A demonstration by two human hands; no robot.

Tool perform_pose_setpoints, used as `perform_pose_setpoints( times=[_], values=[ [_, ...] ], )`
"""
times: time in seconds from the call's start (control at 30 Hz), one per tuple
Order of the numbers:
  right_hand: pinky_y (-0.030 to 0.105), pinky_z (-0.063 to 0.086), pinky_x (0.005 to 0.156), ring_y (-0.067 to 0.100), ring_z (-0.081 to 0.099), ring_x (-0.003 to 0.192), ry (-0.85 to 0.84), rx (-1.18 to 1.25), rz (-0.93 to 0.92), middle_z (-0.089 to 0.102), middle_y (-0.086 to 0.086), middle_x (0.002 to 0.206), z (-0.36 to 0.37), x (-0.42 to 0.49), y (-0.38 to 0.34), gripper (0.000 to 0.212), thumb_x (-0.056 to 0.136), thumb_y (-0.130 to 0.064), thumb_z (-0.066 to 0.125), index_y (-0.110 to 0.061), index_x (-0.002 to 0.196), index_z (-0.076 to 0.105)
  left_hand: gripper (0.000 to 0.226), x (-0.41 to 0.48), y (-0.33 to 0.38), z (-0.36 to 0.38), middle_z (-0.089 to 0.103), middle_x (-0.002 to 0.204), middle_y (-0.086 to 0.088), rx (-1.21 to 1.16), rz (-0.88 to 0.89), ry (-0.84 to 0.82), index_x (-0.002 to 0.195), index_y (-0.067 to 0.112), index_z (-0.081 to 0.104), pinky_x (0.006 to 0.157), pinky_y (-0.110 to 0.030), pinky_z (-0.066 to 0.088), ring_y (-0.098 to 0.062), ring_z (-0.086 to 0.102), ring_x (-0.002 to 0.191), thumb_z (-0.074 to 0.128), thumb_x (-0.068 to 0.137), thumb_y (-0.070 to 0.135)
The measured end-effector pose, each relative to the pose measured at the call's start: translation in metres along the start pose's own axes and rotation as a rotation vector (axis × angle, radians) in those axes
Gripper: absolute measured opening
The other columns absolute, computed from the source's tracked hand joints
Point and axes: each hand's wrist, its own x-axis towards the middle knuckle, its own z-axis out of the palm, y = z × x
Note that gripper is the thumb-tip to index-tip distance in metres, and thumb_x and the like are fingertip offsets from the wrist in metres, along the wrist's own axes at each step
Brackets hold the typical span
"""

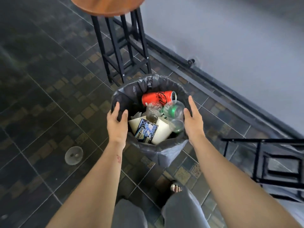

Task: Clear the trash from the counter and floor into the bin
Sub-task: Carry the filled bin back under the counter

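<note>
A bin (pixel 166 153) lined with a black bag stands on the dark tiled floor in front of me. Inside lie a red cola can (pixel 156 98), clear plastic cups (pixel 174 111), a crushed clear bottle (pixel 152 112), white paper cups (pixel 162 131) and a blue gum packet (pixel 146 131). My left hand (pixel 117 124) straddles the bin's left rim, fingers outside and thumb inside. My right hand (pixel 194 124) lies along the right rim the same way, fingers straight. A clear plastic lid (pixel 73 155) rests on the floor to the left of the bin.
A tall stool with a round wooden seat (pixel 108 6) and black metal legs (pixel 125 50) stands just behind the bin. A second black metal frame (pixel 271 163) is at the right. A grey wall (pixel 230 38) with a dark skirting runs diagonally behind. My sandalled foot (pixel 176 188) is near the bin.
</note>
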Motion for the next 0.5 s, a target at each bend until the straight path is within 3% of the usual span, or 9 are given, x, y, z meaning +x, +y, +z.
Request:
perform_pose_setpoints(
  times=[0.17, 0.37, 0.43, 0.5],
  values=[
    [0.035, 0.028, 0.113, 0.007, 0.036, 0.137, 0.112, 0.083, 0.032, 0.039, -0.023, 0.148, -0.08, -0.068, -0.066, 0.051, 0.101, -0.024, 0.043, -0.057, 0.139, 0.036, 0.049, -0.062, 0.094, -0.006, 0.027, 0.156, -0.002, 0.075, 0.08, -0.12, 0.142, 0.041, 0.047, 0.11, -0.028, 0.023, -0.015, 0.028, 0.141, 0.058, 0.095, 0.039],
    [0.02, 0.029, 0.099, -0.002, 0.038, 0.129, 0.243, 0.164, 0.036, 0.04, -0.026, 0.146, -0.145, -0.143, -0.104, 0.052, 0.1, -0.023, 0.042, -0.056, 0.14, 0.036, 0.048, -0.123, 0.164, -0.01, 0.033, 0.15, 0.0, 0.109, 0.172, -0.248, 0.142, 0.039, 0.048, 0.113, -0.037, 0.031, -0.017, 0.041, 0.132, 0.058, 0.094, 0.039],
    [0.016, 0.03, 0.096, -0.013, 0.041, 0.119, 0.305, 0.174, 0.04, 0.04, -0.03, 0.144, -0.165, -0.172, -0.109, 0.052, 0.1, -0.023, 0.042, -0.056, 0.139, 0.037, 0.048, -0.144, 0.18, -0.011, 0.031, 0.152, -0.002, 0.142, 0.211, -0.295, 0.142, 0.039, 0.047, 0.113, -0.037, 0.029, -0.02, 0.039, 0.135, 0.057, 0.095, 0.039],
    [0.009, 0.033, 0.084, -0.03, 0.046, 0.094, 0.363, 0.18, 0.046, 0.041, -0.035, 0.133, -0.181, -0.201, -0.108, 0.052, 0.1, -0.024, 0.042, -0.056, 0.139, 0.037, 0.048, -0.165, 0.189, -0.011, 0.031, 0.153, -0.003, 0.164, 0.249, -0.354, 0.142, 0.038, 0.047, 0.113, -0.038, 0.028, -0.021, 0.037, 0.136, 0.057, 0.095, 0.039]
  ],
)
